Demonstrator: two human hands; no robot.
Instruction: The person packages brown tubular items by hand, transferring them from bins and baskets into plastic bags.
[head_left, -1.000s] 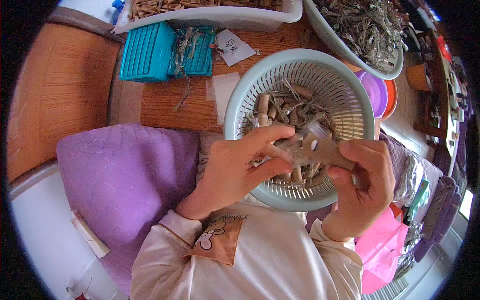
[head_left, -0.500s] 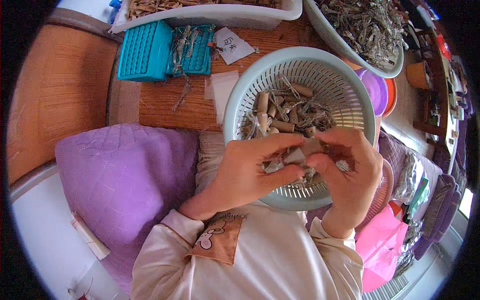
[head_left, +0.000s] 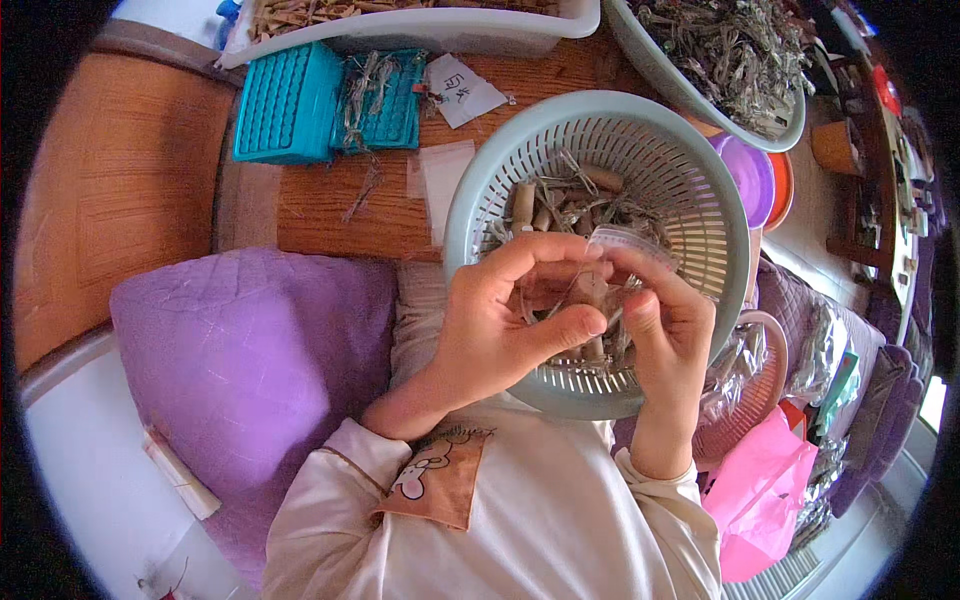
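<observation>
Left hand (head_left: 505, 315) and right hand (head_left: 668, 320) are both pinching a clear bag (head_left: 632, 242) — can't tell if there's a tube inside. Right below them, the grey basket (head_left: 600, 102) has brown tubes (head_left: 523, 205) and clear strands (head_left: 643, 222) in it. Past the hands, a white tub (head_left: 450, 38) full of brown bits (head_left: 390, 8) — and beyond the right hand, a bin (head_left: 655, 78) heaped with strands.

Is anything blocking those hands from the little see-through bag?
Nothing visible stands in the way: the left hand and right hand already touch the clear bag, above the grey-green basket.
</observation>
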